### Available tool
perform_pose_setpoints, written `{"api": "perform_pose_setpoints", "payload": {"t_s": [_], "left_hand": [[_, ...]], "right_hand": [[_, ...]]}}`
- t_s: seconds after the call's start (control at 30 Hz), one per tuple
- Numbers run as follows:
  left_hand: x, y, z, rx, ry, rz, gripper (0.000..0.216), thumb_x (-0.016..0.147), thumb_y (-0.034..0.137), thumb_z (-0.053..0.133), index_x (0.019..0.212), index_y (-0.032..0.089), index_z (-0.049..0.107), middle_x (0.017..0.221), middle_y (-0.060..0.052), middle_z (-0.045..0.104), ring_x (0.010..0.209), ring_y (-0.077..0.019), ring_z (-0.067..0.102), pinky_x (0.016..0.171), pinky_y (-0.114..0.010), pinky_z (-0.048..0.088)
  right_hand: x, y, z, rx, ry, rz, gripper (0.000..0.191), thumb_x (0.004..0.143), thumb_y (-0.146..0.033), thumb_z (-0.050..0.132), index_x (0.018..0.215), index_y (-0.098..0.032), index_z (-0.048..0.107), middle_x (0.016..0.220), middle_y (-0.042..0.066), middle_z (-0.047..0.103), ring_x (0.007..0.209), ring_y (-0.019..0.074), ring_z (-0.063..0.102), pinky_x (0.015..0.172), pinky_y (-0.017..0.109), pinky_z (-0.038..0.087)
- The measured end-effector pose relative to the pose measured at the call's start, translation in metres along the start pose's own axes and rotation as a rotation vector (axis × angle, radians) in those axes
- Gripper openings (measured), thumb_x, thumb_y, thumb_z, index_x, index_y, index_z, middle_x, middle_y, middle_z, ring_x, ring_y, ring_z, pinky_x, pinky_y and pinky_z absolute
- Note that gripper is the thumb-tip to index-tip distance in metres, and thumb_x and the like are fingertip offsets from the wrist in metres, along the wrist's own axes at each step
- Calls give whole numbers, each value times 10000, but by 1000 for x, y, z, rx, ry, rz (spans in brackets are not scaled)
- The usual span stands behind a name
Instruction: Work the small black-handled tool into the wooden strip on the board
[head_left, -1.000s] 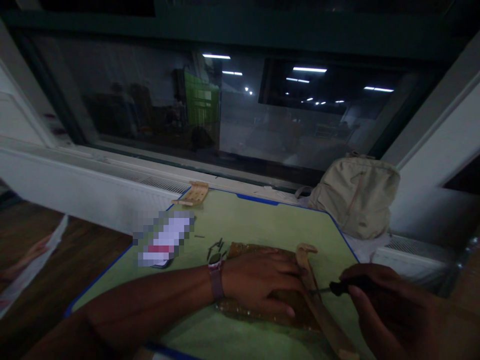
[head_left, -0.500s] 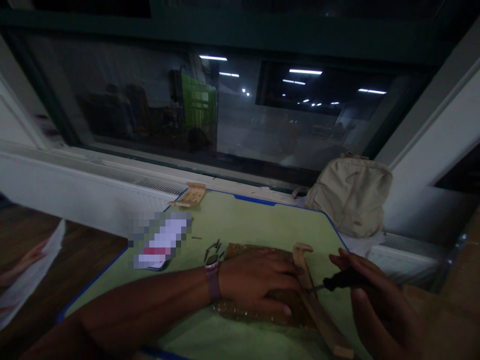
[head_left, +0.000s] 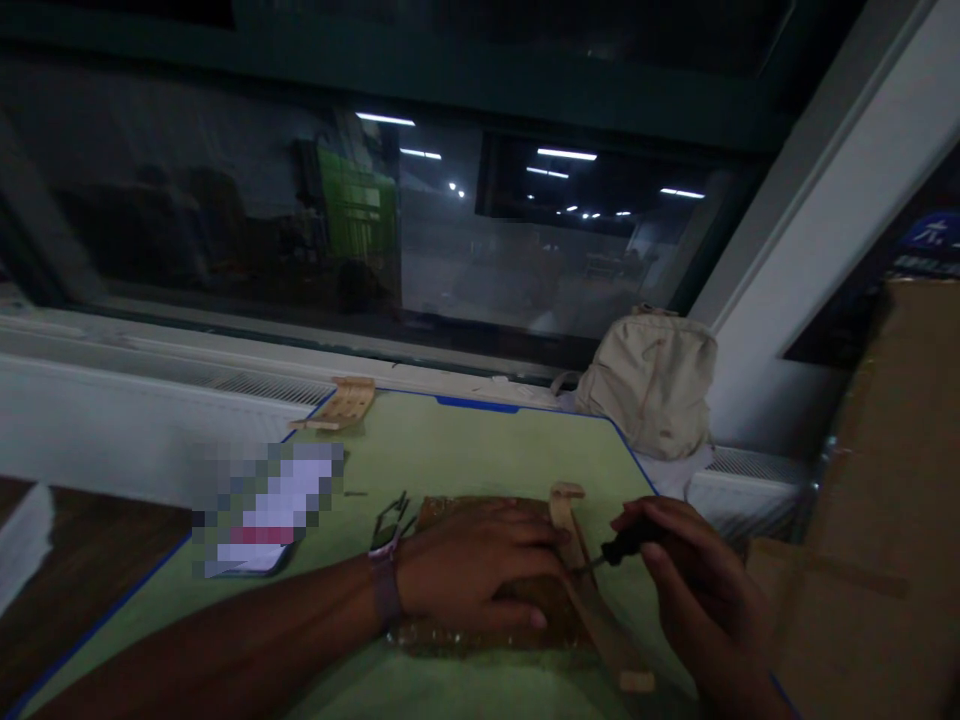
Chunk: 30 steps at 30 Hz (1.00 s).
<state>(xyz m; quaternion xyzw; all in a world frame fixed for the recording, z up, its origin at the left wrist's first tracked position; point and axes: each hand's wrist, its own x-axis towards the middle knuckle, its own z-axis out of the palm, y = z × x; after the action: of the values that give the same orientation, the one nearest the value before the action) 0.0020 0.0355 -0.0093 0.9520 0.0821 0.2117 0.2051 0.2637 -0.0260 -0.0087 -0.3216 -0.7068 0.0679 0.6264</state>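
Note:
My left hand point(head_left: 476, 570) lies flat, fingers stretched, on a brown wooden panel point(head_left: 442, 512) wrapped in clear film, pressing it onto the green mat point(head_left: 465, 445). A long pale wooden strip point(head_left: 592, 600) rests along the panel's right edge. My right hand point(head_left: 686, 580) is closed round the black handle of a screwdriver point(head_left: 619, 548), its thin shaft pointing left at the strip beside my left fingertips. A watch with a pinkish strap sits on my left wrist.
Several small dark screws point(head_left: 391, 515) lie beside my left wrist. A phone point(head_left: 259, 510) lies on the mat's left part, a small slatted wooden piece point(head_left: 341, 403) at its far corner. A beige bag point(head_left: 651, 380) stands by the window; a cardboard box point(head_left: 877, 520) is on the right.
The view has swung to the right, bringing the cardboard box in. My right hand has closed in on the strip with the screwdriver. My left hand stays flat on the panel.

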Motion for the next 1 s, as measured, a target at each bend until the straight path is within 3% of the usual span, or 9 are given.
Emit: {"api": "perform_pose_setpoints", "payload": {"t_s": [0.13, 0.3, 0.4, 0.47, 0.57, 0.63, 0.73, 0.9, 1.0], "left_hand": [[-2, -3, 4, 29, 3, 6, 463, 1090, 519, 616, 1434, 214, 671, 1540, -135, 658, 1456, -347, 589, 1278, -506, 400], [-4, -6, 7, 55, 35, 13, 542, 1134, 595, 490, 1431, 182, 677, 1586, -152, 630, 1480, -344, 583, 1285, -487, 396], [-3, -5, 7, 67, 13, 8, 562, 1131, 617, 480, 1420, 181, 686, 1588, -144, 629, 1484, -337, 580, 1289, -470, 396], [-3, -6, 6, 82, 8, 3, 517, 1129, 599, 502, 1391, 198, 696, 1579, -131, 638, 1476, -335, 584, 1284, -484, 402], [-3, -6, 7, 105, 18, 4, 464, 1121, 580, 544, 1375, 220, 691, 1541, -121, 663, 1436, -334, 612, 1256, -503, 432], [-2, -6, 6, 119, 29, 17, 468, 1114, 585, 564, 1386, 224, 683, 1517, -121, 673, 1419, -327, 621, 1243, -484, 446], [-2, -5, 5, 129, 28, 28, 485, 1130, 594, 526, 1393, 216, 677, 1510, -124, 671, 1439, -318, 600, 1259, -469, 431], [-2, -6, 6, 116, 31, 41, 480, 1142, 596, 494, 1383, 218, 667, 1545, -123, 656, 1460, -317, 583, 1262, -491, 425], [-3, -7, 6, 92, 38, 42, 435, 1133, 551, 541, 1396, 226, 660, 1566, -121, 642, 1481, -313, 567, 1274, -497, 409]], "right_hand": [[1, -1, 0, -23, 36, -45, 269, 992, -194, 759, 1242, -290, 781, 990, 43, 778, 911, 157, 781, 731, 228, 693], [-10, -1, -12, -215, -103, -138, 334, 1062, -293, 637, 1372, -268, 758, 1162, 114, 837, 1120, 260, 814, 881, 363, 724], [-13, -4, -15, -225, -174, -59, 350, 1037, -227, 659, 1364, -295, 763, 1156, 106, 859, 1042, 288, 851, 823, 396, 743], [-11, -5, -13, -179, -148, 6, 326, 1012, -207, 702, 1319, -291, 774, 1114, 103, 863, 979, 283, 860, 781, 385, 746], [-5, -3, -3, 41, 9, 2, 235, 964, -194, 776, 1184, -276, 769, 971, 75, 832, 829, 232, 836, 647, 305, 713], [-3, 1, 3, 138, 93, 22, 294, 912, -139, 826, 1153, -281, 734, 904, 35, 784, 753, 186, 787, 607, 258, 682], [-5, 6, 4, 152, 86, 3, 333, 900, -103, 823, 1160, -286, 721, 912, 29, 754, 798, 177, 758, 627, 250, 672], [-9, -2, -2, 88, 29, -7, 158, 1032, -208, 679, 1172, -247, 741, 1097, 117, 802, 980, 242, 818, 737, 360, 720], [-2, -12, -1, 125, -14, 25, 105, 1052, -229, 678, 1132, -247, 744, 1034, 105, 844, 933, 241, 852, 708, 339, 727]]}}
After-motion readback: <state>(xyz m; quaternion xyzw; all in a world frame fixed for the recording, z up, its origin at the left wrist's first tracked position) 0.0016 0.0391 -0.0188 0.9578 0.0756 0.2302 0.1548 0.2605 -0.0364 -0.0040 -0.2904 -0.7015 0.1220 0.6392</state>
